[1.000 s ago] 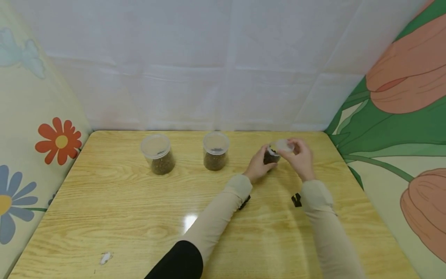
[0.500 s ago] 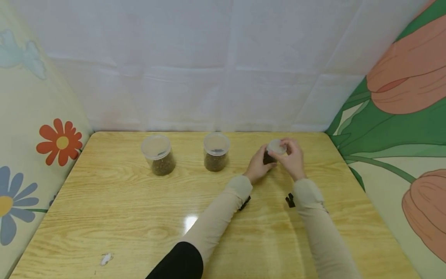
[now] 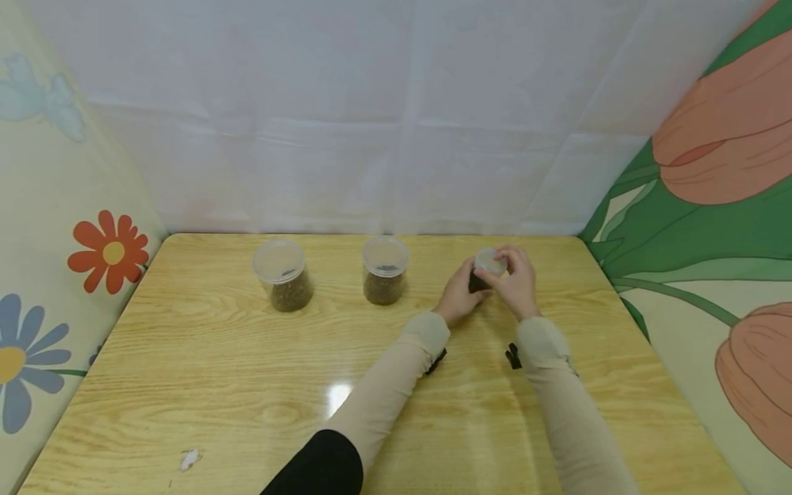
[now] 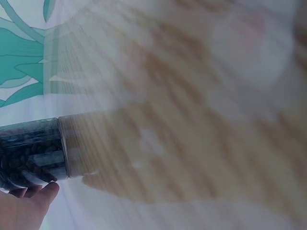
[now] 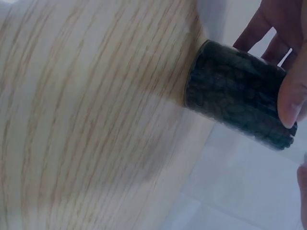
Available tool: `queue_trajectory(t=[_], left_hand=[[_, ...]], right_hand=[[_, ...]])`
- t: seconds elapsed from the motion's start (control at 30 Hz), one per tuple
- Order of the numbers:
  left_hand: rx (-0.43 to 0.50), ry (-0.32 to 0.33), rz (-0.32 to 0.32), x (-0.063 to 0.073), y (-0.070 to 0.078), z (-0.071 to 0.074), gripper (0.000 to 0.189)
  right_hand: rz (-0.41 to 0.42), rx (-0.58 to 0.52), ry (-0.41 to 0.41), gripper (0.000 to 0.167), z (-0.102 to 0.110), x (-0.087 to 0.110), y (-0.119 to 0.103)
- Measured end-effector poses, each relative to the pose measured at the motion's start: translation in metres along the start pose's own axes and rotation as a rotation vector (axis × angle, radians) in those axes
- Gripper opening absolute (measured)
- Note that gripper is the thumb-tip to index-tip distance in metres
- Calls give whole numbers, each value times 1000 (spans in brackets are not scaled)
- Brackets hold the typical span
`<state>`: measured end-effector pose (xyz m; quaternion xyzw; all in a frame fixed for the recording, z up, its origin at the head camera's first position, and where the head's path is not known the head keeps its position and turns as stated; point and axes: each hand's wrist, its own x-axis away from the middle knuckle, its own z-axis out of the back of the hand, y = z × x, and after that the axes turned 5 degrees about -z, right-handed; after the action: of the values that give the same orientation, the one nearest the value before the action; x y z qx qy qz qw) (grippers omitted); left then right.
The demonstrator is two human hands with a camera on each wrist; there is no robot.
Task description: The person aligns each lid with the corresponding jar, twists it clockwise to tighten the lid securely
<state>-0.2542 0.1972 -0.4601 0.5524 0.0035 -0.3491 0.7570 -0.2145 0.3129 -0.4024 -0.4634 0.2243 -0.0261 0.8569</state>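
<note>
In the head view, my left hand (image 3: 456, 297) grips the side of a small clear jar (image 3: 476, 283) at the right of the table. Dark, bean-like pieces fill the jar, which stands upright on the wood, as the right wrist view shows. A clear round lid (image 3: 490, 262) lies over the jar's mouth, and my right hand (image 3: 518, 283) holds its rim between thumb and fingers. Whether the lid is screwed down cannot be told. The left wrist view catches the jar's dark side (image 4: 33, 153) with the left thumb against it.
Two larger lidded jars, one in the middle (image 3: 384, 285) and one farther left (image 3: 291, 292), hold brownish contents. White cloth (image 3: 322, 137) hangs behind the wooden table (image 3: 216, 371). Flower-printed panels (image 3: 693, 275) flank both sides. A small black piece (image 3: 513, 356) sits by the right cuff.
My right hand has moved left, bringing the lid from a tilted position beside the jar's mouth to flat over it. My left hand has stayed on the jar.
</note>
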Motion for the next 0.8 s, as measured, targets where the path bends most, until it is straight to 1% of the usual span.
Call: queue_trajectory(t=[0.13, 0.23, 0.43, 0.53, 0.6, 0.73, 0.8], left_hand=[[-40, 9, -18, -2, -4, 1, 64], [-64, 4, -24, -1, -4, -1, 63], [-115, -11, -6, 1, 0, -4, 62], [-142, -19, 22, 2, 2, -4, 65], [-152, -16, 37, 3, 1, -3, 67], [-146, -13, 63, 4, 2, -7, 69], [-144, -11, 65, 5, 2, -7, 69]], right_hand=[[15, 32, 19, 38, -3, -1, -1], [24, 52, 18, 38, -2, 2, -1], [32, 45, 4, 31, 5, 8, -1], [41, 89, 8, 26, 7, 9, -1], [66, 135, 16, 25, 6, 9, -2], [100, 224, 36, 26, 10, 13, -1], [115, 257, 46, 28, 10, 15, -1]])
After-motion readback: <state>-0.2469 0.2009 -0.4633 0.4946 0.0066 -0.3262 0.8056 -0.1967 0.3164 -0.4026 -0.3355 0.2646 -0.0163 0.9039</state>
